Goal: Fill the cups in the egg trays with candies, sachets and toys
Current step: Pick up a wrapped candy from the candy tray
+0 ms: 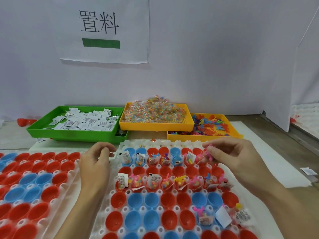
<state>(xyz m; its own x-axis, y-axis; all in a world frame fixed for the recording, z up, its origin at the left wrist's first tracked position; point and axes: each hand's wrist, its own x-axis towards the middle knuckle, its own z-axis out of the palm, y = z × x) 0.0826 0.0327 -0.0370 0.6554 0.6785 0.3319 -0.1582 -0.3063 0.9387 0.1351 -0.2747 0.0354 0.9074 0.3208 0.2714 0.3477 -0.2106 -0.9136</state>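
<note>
On the right white plastic egg tray (pixel 120 200), two far rows of red and blue cups (pixel 156 184) are filled (most remain empty); the right hand (pixel 229 157) pinches pink toys (pixel 209 153), the left hand (pixel 97 159) curls, its grip unclear.

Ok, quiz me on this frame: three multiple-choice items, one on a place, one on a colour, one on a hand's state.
1. Where do the white sachets lie?
A. green tray
B. upper yellow tray
C. lower yellow tray

2. What colour is the toy pinched in the right hand?
A. blue
B. pink
C. yellow

3. What is the left hand doing?
A. lying flat on the egg tray
B. reaching into the green tray
C. fingers curled over a small white piece at the egg tray's left edge

Key:
1 A: the sachets fill the green tray at the left.
2 B: a pink figure shows between the fingertips.
3 C: the hand hangs over the egg tray with fingers bent, white at their tips.
</note>
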